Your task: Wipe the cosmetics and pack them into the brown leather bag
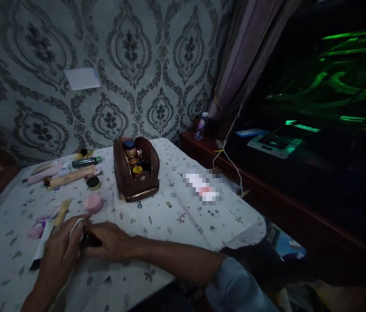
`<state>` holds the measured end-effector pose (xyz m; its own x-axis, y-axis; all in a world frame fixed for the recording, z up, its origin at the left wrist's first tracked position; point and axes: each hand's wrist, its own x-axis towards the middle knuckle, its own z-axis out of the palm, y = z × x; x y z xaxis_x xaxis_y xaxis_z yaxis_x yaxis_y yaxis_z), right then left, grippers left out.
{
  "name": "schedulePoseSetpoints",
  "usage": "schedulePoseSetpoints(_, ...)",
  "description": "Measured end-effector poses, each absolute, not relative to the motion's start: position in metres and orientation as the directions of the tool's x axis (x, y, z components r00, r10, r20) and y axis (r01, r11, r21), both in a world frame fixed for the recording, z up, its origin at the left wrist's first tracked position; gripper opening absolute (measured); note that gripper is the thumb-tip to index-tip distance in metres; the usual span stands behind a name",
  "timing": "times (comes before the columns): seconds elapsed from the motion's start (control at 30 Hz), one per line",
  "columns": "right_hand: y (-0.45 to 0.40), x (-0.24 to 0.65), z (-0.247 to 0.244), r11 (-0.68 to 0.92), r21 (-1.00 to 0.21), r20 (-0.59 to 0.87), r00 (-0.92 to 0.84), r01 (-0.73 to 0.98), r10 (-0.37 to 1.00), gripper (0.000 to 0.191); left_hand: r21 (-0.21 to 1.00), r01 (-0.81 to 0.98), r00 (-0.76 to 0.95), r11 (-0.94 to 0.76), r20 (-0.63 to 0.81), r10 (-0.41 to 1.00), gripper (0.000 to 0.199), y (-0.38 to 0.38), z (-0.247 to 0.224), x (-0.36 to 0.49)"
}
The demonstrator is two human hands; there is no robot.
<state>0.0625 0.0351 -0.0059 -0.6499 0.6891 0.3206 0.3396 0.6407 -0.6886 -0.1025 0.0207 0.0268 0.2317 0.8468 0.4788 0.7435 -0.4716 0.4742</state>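
Near the front left of the patterned tablecloth (pixel 157 225), my left hand (pixel 59 247) and my right hand (pixel 109 240) meet around a small dark container (pixel 90 239). Something white shows between the left fingers. My right fingers are closed on the container's right side. Just behind the hands sits a round pink jar (pixel 93 203), with a dark-lidded green jar (pixel 93 183) beyond it. A white tube with a black cap (pixel 40 247) lies partly behind my left hand. The brown case (pixel 137 186) stands unzipped, holding a blue-lidded jar (pixel 129 147) and a yellow-lidded one (pixel 137 171).
Tubes (pixel 72 176) and a dark green bottle (pixel 85 162) lie at the back left. A pixelated object (pixel 202 186) is on the right of the table. Beyond it, a red-brown desk (pixel 195 145) bears a bottle (pixel 201 126) and a white cable (pixel 231 162).
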Motion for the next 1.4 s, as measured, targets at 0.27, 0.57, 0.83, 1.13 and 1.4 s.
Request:
schedulePoseSetpoints(0.27,0.04,0.062,-0.016,0.522,-0.84,0.434,-0.393,0.15,0.811,0.034,0.885,0.4,0.027,-0.239,0.249,0.968,0.06,0.013,0.017,-0.086)
schedulePoseSetpoints(0.57,0.05,0.059,-0.021,0.297,-0.93,0.356,-0.323,-0.219,0.877,0.035,0.872,0.344,0.182,-0.348,0.301,0.936,0.051,0.011,0.014,-0.099)
schedulePoseSetpoints(0.83,0.051,0.065,-0.016,0.448,-0.892,0.45,-0.219,-0.064,0.866,0.034,0.756,0.514,0.158,-0.405,0.381,0.911,0.042,0.004,0.015,-0.101)
schedulePoseSetpoints(1.13,0.047,0.073,0.002,0.577,-0.809,0.57,-0.09,0.108,0.816,0.023,0.681,0.597,0.238,-0.423,0.353,0.905,0.038,0.003,0.019,-0.08)
schedulePoseSetpoints(1.4,0.062,0.081,0.0,0.502,-0.865,0.499,-0.098,0.008,0.861,0.012,0.74,0.599,0.301,-0.306,0.146,0.942,0.049,0.006,0.011,-0.084)
